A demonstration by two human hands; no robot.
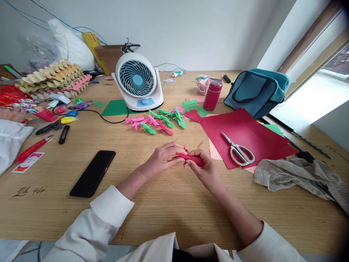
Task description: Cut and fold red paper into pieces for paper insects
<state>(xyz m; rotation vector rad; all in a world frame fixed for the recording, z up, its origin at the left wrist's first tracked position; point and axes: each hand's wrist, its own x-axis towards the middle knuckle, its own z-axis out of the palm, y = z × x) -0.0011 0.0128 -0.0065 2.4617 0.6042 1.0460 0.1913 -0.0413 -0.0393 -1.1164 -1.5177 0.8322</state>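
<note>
Between my two hands, above the wooden table, is a red folded paper figure with thin legs sticking out at its sides. The fingers of my left hand are closed on its left end. My right hand pinches the wider right part, thumb below and fingers above. Just beyond lies a group of similar folded paper figures in green, pink and red. To the right, white-handled scissors rest on red paper sheets.
A white fan stands at the back. Right of it are a pink thermos and a teal bag. A black phone lies at left, a crumpled cloth at right. Another person's sleeve shows at the left edge.
</note>
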